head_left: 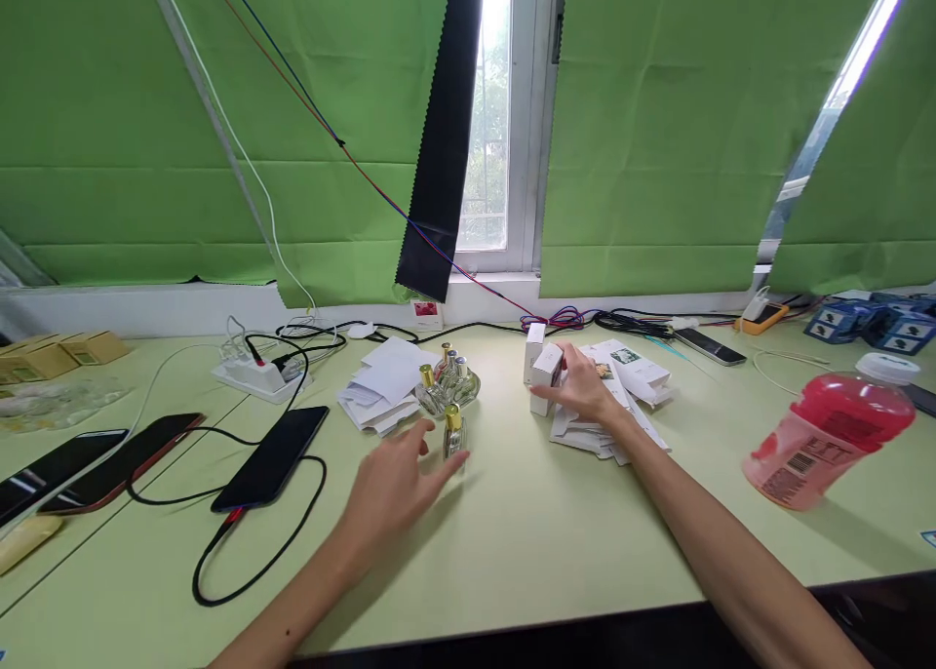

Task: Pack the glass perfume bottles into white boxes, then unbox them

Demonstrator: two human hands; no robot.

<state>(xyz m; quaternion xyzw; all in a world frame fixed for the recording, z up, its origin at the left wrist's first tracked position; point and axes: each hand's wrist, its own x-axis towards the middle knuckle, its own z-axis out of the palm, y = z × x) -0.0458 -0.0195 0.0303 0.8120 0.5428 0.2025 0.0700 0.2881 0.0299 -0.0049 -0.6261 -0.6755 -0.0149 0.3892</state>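
Observation:
My left hand [391, 489] is by a small glass bottle with a gold cap [454, 435] that stands upright on the table. Its thumb and fingers are apart; I cannot tell whether the thumb touches the glass. Behind that bottle is a cluster of similar small glass bottles [457, 388] with gold and silver caps. My right hand [581, 386] grips a small white box [547, 369] between thumb and fingers. Another white box [534, 342] stands just behind it. Flat white printed cartons [636, 372] lie under and beside the right hand.
White papers [380, 381] lie behind my left hand. Phones [272, 459] and cables are at left, near a white power strip [253, 378]. A pink-red bottle [826, 440] is at right. Blue packs [840, 320] and brown boxes [92, 347] sit at the far sides.

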